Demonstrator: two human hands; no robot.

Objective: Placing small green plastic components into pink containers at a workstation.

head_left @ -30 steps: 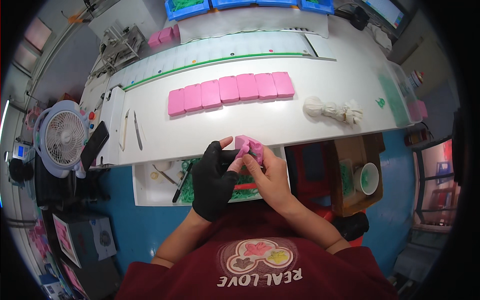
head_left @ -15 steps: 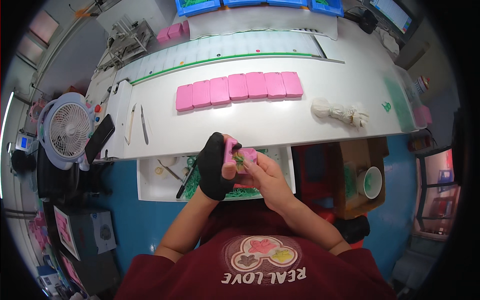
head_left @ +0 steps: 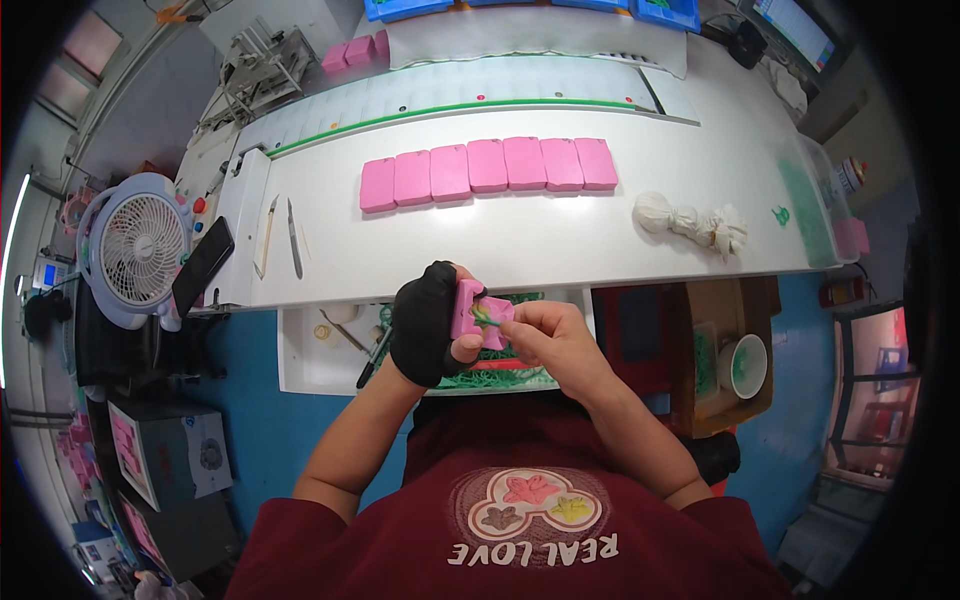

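My left hand (head_left: 420, 325), in a black glove with bare fingertips, grips a pink mould-like block (head_left: 466, 308) in front of my chest. The block's right side is spread apart like a flap. A small yellow-green piece (head_left: 484, 319) lies in the gap. The thumb and fingers of my right hand (head_left: 560, 345) are pinched at the right end of this piece, beside the flap. Below both hands, an open white drawer (head_left: 300, 370) holds a heap of green strands (head_left: 500, 378).
Several pink blocks (head_left: 488, 168) form a row on the white table (head_left: 380, 250). Slim tools (head_left: 295, 238) lie left, near a phone (head_left: 203, 266) and a fan (head_left: 143, 250). At right are a knotted white cloth bundle (head_left: 690, 222) and a white cup (head_left: 747, 366) in a cardboard box (head_left: 690, 410).
My right fingertips have drawn back a little to the right from the pink block, and a green strip now shows between them and it. The left hand keeps its hold. The view has shifted slightly.
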